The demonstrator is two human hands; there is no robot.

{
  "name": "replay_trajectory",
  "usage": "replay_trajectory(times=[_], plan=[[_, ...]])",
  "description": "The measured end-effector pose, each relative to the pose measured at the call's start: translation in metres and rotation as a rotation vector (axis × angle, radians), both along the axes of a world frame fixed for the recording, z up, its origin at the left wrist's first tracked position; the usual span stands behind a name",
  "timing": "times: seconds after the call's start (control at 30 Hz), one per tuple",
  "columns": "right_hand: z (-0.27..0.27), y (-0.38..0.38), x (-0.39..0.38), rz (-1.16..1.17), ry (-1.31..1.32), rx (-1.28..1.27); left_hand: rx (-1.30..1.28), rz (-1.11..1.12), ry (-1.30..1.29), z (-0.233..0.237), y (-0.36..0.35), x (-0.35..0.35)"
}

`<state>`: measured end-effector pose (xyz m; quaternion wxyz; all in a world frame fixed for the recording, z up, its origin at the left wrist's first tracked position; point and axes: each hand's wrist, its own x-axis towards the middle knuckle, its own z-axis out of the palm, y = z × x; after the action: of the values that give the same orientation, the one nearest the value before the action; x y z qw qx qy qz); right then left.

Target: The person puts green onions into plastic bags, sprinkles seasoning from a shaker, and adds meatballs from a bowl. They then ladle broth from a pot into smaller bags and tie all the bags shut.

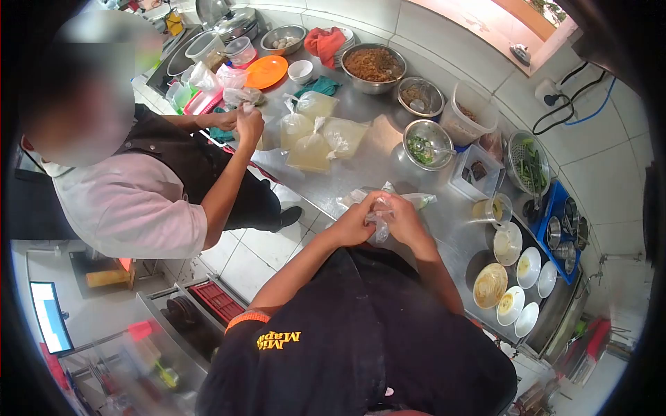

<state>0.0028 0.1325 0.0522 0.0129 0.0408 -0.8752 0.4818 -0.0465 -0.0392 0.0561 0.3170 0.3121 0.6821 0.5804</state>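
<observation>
The left hand (355,223) and right hand (408,220) are both grasping a clear plastic bag (380,220), which is sitting between the two grips at the steel bench (388,166) edge. Filled bags (312,139) are lying farther along, beside a co-worker's hands (246,125), in a tiled kitchen.

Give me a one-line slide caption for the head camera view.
Left hand and right hand grip a clear plastic bag at the steel counter, filled bags and a co-worker nearby.

the left hand (355,223) and right hand (408,220) hide most of the plastic bag (381,234); its contents cannot be told. shelves (149,333) at lower left are blurred.
</observation>
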Motion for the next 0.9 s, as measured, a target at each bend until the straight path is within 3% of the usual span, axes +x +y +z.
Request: replay_trajectory(times=[0.1,0.13,0.23,0.3,0.4,0.5,0.6,0.7,0.77,0.83,0.87,0.9], plan=[[0.008,0.005,-0.011,-0.1,0.03,0.042,0.212,0.034,0.091,-0.015,-0.007,-0.008],[0.015,0.008,-0.014,-0.137,0.03,0.057,0.17,0.081,0.145,-0.02,-0.015,-0.013],[0.031,0.02,-0.02,-0.024,0.072,0.13,-0.011,0.171,0.315,-0.021,-0.03,-0.019],[0.043,0.015,-0.022,0.201,0.093,0.161,-0.211,0.168,0.448,-0.007,-0.029,-0.012],[0.079,-0.016,-0.02,0.416,0.152,0.248,-0.346,0.011,0.668,0.002,-0.011,-0.016],[0.103,-0.039,-0.018,0.504,0.238,0.338,-0.217,0.067,0.826,0.023,-0.004,-0.019],[0.109,-0.043,-0.02,0.567,0.26,0.34,-0.176,-0.004,0.679,0.01,-0.013,-0.021],[0.115,-0.049,-0.033,0.608,0.294,0.237,0.048,0.058,0.497,0.007,-0.027,-0.021],[0.119,-0.052,-0.032,0.537,0.311,0.036,0.056,0.288,0.356,-0.016,-0.035,-0.02],[0.114,-0.04,-0.036,0.402,0.328,-0.004,0.009,0.469,0.14,-0.02,-0.051,-0.019],[0.109,-0.033,-0.035,0.335,0.329,-0.023,0.215,0.431,-0.09,-0.002,-0.055,-0.025],[0.106,-0.029,-0.035,0.266,0.311,-0.047,0.526,0.462,-0.083,-0.017,-0.057,-0.035]])
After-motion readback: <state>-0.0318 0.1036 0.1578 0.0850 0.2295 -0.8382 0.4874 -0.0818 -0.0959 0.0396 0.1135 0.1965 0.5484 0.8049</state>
